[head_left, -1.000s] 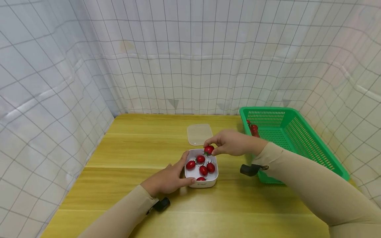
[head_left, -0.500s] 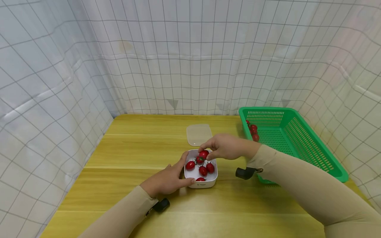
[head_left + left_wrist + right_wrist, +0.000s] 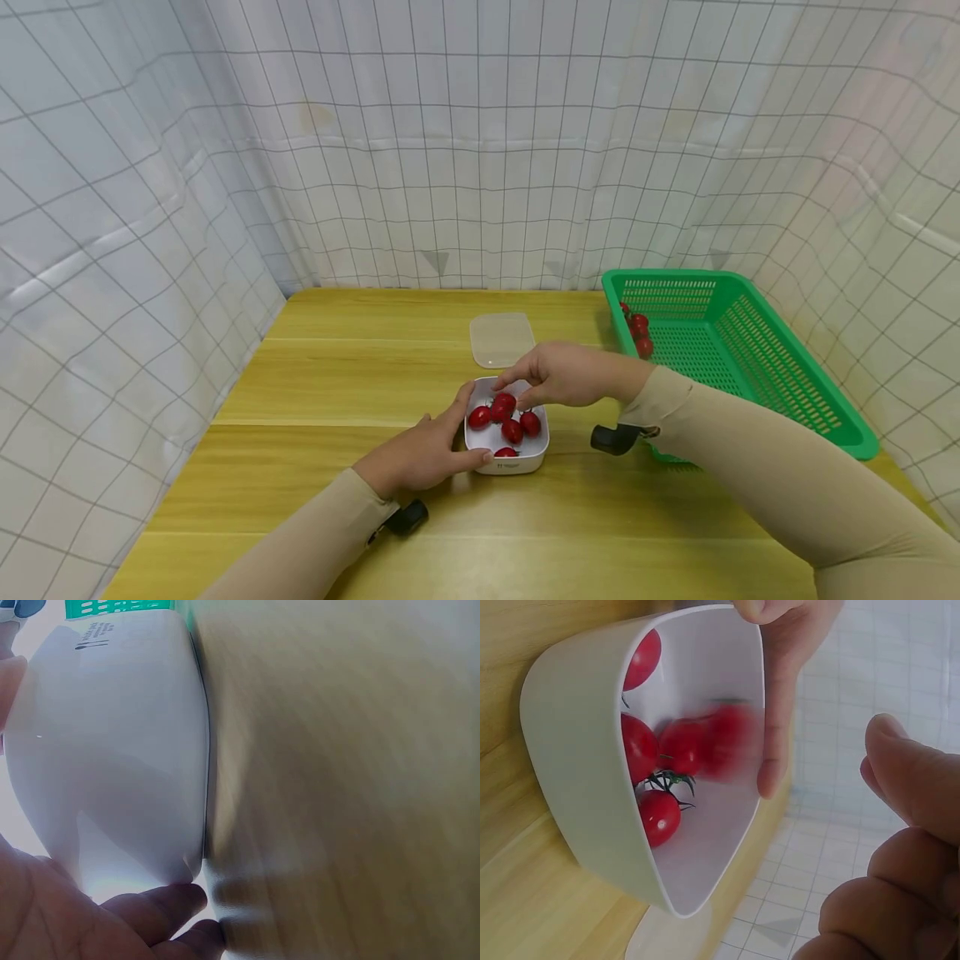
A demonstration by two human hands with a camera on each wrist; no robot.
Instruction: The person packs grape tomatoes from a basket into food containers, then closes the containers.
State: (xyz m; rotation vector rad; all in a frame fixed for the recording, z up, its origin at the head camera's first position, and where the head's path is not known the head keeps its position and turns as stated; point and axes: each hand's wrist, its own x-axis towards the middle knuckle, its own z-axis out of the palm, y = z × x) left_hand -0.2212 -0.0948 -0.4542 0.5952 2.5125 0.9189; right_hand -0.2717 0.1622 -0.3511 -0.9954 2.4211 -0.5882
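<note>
A white square food box (image 3: 517,466) stands on the wooden table with several small red tomatoes (image 3: 512,431) inside, green stalks on some. My left hand (image 3: 426,448) holds the box at its left side, thumb over the front rim and fingers along the left wall. Over the back right corner of the box hovers my right hand (image 3: 564,372), its thumb and index finger apart with nothing between them. In the right wrist view one tomato (image 3: 731,739) is blurred against the others, near the wall by my left hand's fingers.
A clear flat lid (image 3: 501,337) lies behind the box. At the right stands a green slotted basket (image 3: 693,346), with several tomatoes (image 3: 643,347) along its left side. Gridded white curtains (image 3: 480,167) surround the table at the back and sides.
My right hand has moved left and down over the box and let go of a tomato, which now sits among the others. My left hand has stayed on the box.
</note>
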